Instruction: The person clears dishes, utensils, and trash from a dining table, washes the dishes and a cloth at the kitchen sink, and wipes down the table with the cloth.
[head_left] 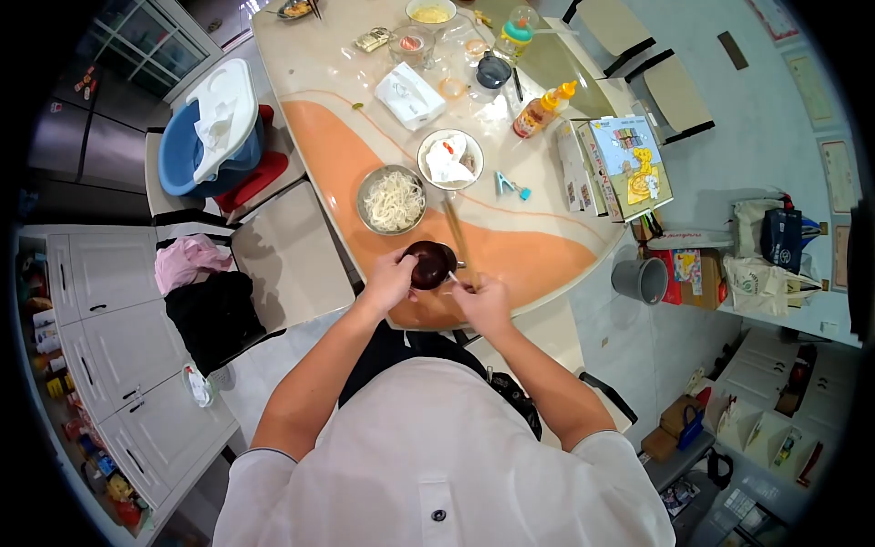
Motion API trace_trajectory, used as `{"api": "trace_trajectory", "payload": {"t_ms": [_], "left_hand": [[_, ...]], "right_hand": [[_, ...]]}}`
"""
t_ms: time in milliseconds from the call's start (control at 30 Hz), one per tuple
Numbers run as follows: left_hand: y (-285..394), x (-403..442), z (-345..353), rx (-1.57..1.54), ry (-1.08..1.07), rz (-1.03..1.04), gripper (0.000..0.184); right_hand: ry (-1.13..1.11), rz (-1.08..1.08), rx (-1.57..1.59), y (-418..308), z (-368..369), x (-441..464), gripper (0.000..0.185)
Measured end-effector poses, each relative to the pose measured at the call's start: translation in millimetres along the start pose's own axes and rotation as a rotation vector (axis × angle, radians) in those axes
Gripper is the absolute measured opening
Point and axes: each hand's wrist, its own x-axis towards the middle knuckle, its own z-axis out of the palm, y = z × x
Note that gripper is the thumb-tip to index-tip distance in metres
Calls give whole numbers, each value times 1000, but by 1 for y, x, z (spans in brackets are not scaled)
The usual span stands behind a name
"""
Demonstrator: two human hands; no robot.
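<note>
Close to the table's near edge, my left hand [390, 281] is closed on the side of a dark brown round object [429, 265], which looks like a small bowl or jar. My right hand [483, 303] pinches a thin light-coloured stick or handle [453, 277] whose tip touches the dark object's right side. Just beyond my left hand stands a metal bowl of white noodles [394, 201]. Chopsticks [455, 230] lie on the table past the dark object. A white bowl [450, 159] holds crumpled tissue.
On the table [538, 260] are a tissue pack [410, 96], a sauce bottle [544, 109], a blue clip [512, 186], boxes [624, 167], a baby bottle [515, 35] and a dark cup [493, 70]. A blue-and-white child seat [211, 128] and chairs flank it; a grey bin [640, 280] stands right.
</note>
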Motion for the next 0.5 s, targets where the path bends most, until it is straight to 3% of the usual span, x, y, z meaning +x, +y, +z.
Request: {"api": "trace_trajectory", "payload": {"t_ms": [200,300,367,400,467,500], "left_hand": [[-8,10,14,302,-16,61,50],[-25,22,15,657,177,261,57],[12,-3,19,291,33,-94,63],[1,3,16,291,34,-95,63],[-36,14,5,4,109,110,66],[-27,-7,4,106,105,349,79]], "right_hand": [[95,12,135,-35,-69,-36,15],[16,29,155,-35,-63,-30,10],[-49,65,177,-37,-54,-22,8],[-58,98,154,-41,-48,-17,8],[-68,131,131,-43,-40,-15,8],[-63,92,212,-44,-38,-15,10]]}}
